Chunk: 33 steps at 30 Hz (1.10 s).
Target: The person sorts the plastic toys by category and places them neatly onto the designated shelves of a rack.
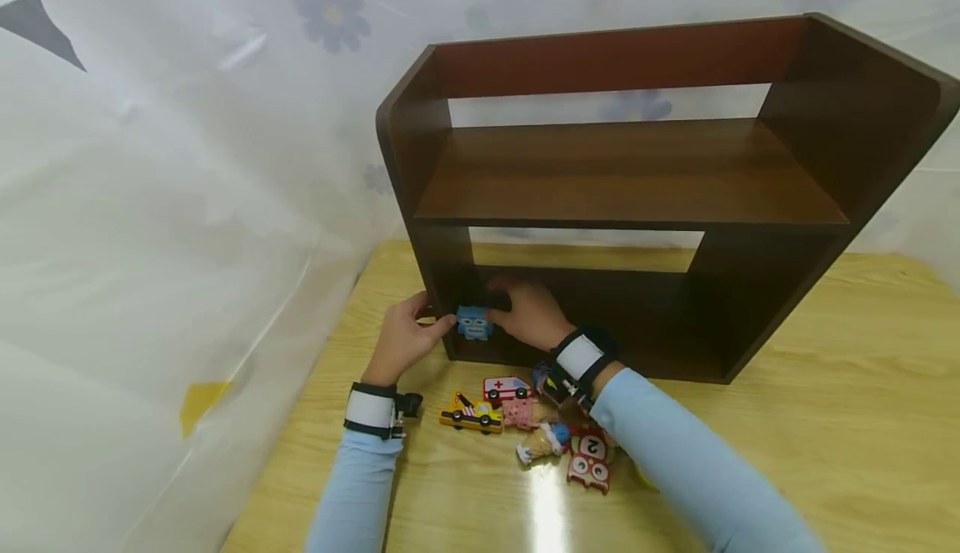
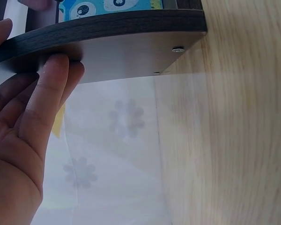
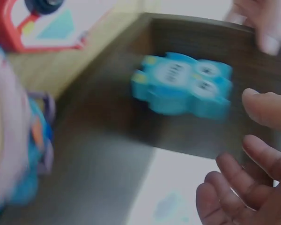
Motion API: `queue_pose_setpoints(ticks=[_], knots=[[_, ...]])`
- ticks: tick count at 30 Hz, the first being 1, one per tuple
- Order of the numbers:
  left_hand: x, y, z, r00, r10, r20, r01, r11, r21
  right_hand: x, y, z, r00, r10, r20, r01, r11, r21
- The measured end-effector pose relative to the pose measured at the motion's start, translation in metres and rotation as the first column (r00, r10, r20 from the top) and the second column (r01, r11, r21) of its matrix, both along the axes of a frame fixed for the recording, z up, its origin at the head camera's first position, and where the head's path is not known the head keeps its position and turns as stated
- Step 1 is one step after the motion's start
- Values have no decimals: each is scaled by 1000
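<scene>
Head view: dark brown wooden shelf unit (image 1: 637, 178) standing on a light wood counter (image 1: 862, 386), backed by a translucent white curtain with flower print (image 1: 330, 11).

Blue owl-shaped toy block (image 1: 475, 322): sits at the left front corner of the shelf unit's bottom board, between the two hands. Right wrist view shows it lying on the dark board, blurred, with no finger on it.

Left hand (image 1: 405, 338): on the outer left side of the shelf unit; left wrist view shows straight fingers (image 2: 47, 98) pressed against the edge of the side panel, the thumb on the other face. It holds nothing but the panel.

Right hand (image 1: 531, 313): inside the lower compartment, just right of the block. Fingers (image 3: 267, 110) relaxed and spread in the right wrist view, near the block but apart from it.

Loose toys on the counter before the shelf unit, under the right forearm: yellow tow truck (image 1: 470, 414), ambulance (image 1: 506, 388), pink piece (image 1: 522, 411), ice-cream-cone piece (image 1: 542, 443), red owl block marked 2 (image 1: 590, 459).

Both forearms: light blue sleeves, wrist straps with cameras.
</scene>
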State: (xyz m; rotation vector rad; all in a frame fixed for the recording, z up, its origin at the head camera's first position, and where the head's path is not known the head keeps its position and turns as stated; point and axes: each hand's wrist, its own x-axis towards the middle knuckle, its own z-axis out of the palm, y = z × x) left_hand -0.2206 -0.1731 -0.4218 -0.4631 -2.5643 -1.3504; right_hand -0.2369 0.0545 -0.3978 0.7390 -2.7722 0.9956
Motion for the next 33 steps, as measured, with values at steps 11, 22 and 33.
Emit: queue_pose_setpoints(ticks=[11,22,33], knots=[[-5,-6,3,1000,29,-1,-29,999,-21,53,61,37,990,74,-122,-60,992,115],[-6,-9,1,999,44,1,-44,999,-24,125,84,-6,950,242,-198,-133,886,444],[-8,-5,0,999,43,7,-43,999,-27,129,97,-21,947,311,85,-308,794,523]])
